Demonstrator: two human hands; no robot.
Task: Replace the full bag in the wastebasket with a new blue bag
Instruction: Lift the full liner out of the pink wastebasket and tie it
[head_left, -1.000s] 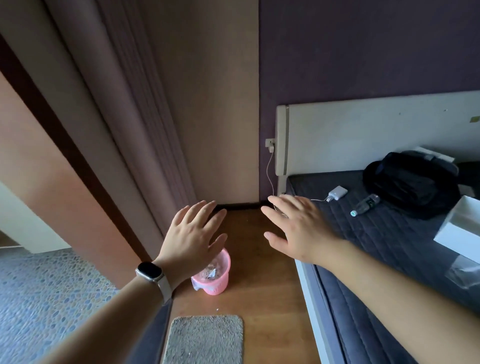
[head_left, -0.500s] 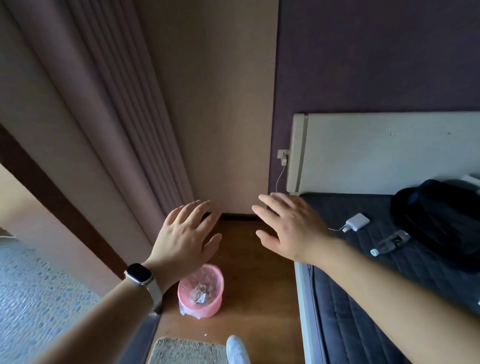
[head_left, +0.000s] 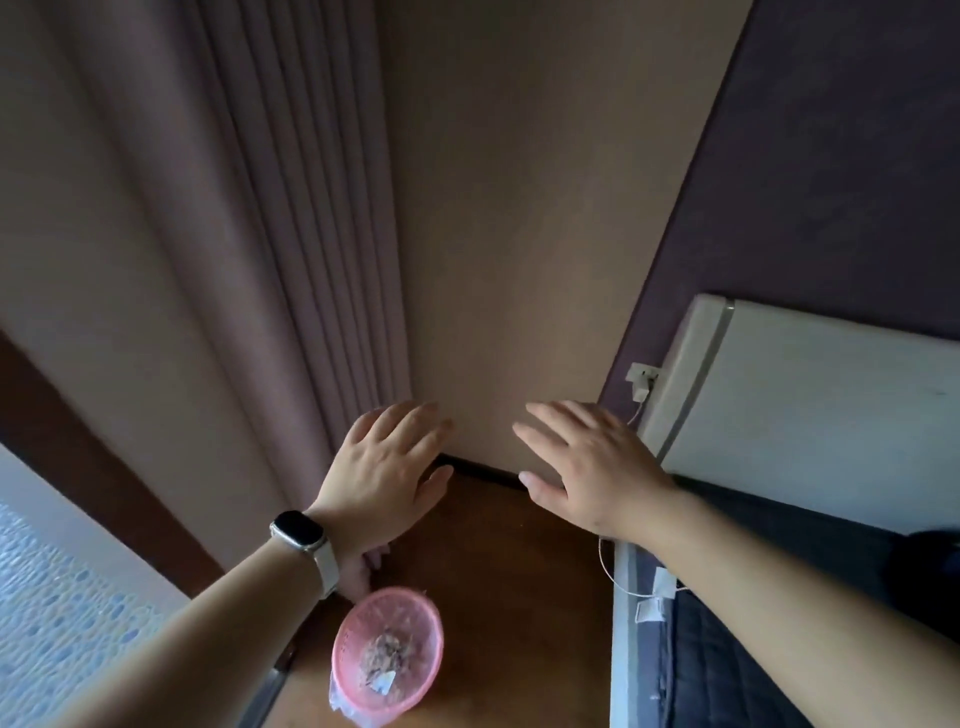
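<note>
A small pink wastebasket (head_left: 415, 618) stands on the wooden floor at the bottom centre, lined with a clear bag (head_left: 345, 707) that holds scraps of rubbish. My left hand (head_left: 387, 470), with a watch on its wrist, hovers above and beyond the basket, fingers spread and holding nothing. My right hand (head_left: 587, 470) is stretched out to the right of it at the same height, fingers straight and empty. Neither hand touches the basket. No blue bag is in view.
A pleated curtain (head_left: 291, 234) hangs at the left by the corner wall. The bed (head_left: 737, 675) with a white headboard (head_left: 810, 415) runs along the right; a charger (head_left: 643, 382) and cable hang beside it. Pebble-patterned flooring (head_left: 47, 613) lies at the far left.
The view has moved closer and tilted, so the wastebasket now sits lower and nearer in the frame. Both hands stay outstretched and empty. The mat and the items on the bed have left the view.
</note>
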